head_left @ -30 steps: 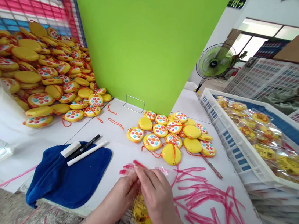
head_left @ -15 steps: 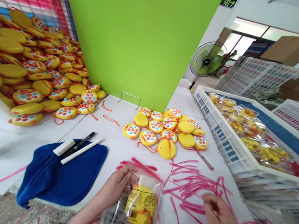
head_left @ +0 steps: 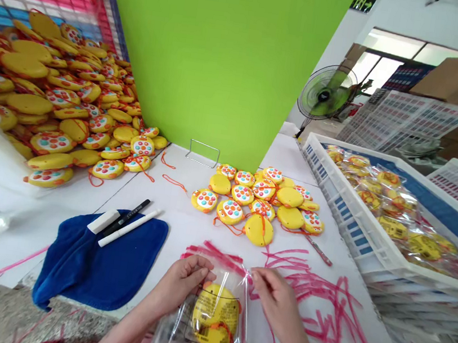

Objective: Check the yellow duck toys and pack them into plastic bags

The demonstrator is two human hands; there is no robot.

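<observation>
A clear plastic bag (head_left: 220, 277) with printed text lies at the table's front edge, on what looks like a stack of more clear bags (head_left: 172, 334). Inside it is a flat yellow toy (head_left: 215, 314) with an orange cord. My left hand (head_left: 190, 279) is closed on the bag's upper left side, thumb and fingers pinching the film. At the upper right corner, my right hand (head_left: 274, 291) has its thumb and forefinger pressed together on the bag's edge. Pink strips (head_left: 221, 254) lie along the bag's top; more loose pink strips (head_left: 323, 287) spread to the right.
Yellow toys with coloured dots (head_left: 242, 195) form a group mid-table; a big heap (head_left: 60, 97) fills the left. A blue cloth (head_left: 125, 270) carries markers (head_left: 127, 228). A green panel (head_left: 219, 62) stands behind. At right, a white crate (head_left: 355, 240) holds bagged toys.
My right hand has moved left from the loose pink strips to the bag's upper right corner. My left hand keeps its hold on the bag. The view has shifted slightly.
</observation>
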